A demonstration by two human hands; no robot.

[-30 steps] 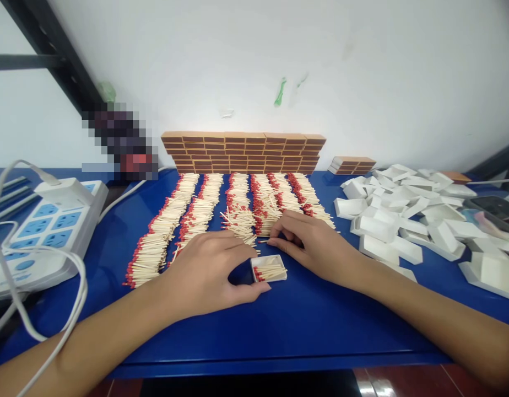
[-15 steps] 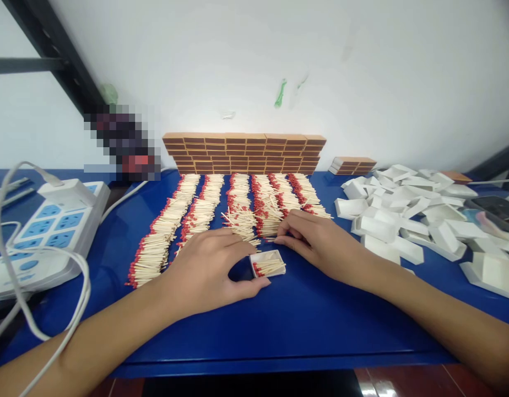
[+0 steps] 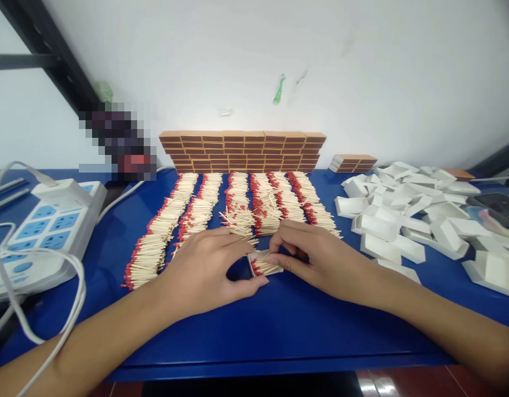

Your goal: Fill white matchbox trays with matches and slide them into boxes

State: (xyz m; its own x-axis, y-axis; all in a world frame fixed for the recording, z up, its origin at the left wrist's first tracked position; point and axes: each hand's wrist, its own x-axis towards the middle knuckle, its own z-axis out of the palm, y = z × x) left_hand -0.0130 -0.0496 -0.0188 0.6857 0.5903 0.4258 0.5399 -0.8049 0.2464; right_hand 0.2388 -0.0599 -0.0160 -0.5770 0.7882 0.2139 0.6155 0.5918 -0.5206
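A small white matchbox tray point(image 3: 250, 267) with red-headed matches point(image 3: 260, 268) in it lies on the blue table. My left hand point(image 3: 205, 267) curves around its left end, thumb along the near side and forefinger by the far side. My right hand point(image 3: 306, 256) is over the tray's right part, thumb and forefinger pinched on matches whose pale sticks show at the fingertips. How many it holds is hidden. Beyond the hands, several long rows of matches point(image 3: 149, 256) run toward the wall, red heads mostly to the left.
Stacked brown matchboxes point(image 3: 244, 151) form a low wall at the back, with a smaller stack point(image 3: 353, 164) to their right. Loose white trays point(image 3: 378, 226) are heaped at the right. A white power strip point(image 3: 52, 231) and looped cable point(image 3: 79, 275) occupy the left, the cable crossing my left forearm.
My right hand has come from the match rows toward me and slightly left, over the tray, with its fingertips now at the matches. My left hand has stayed around the tray.
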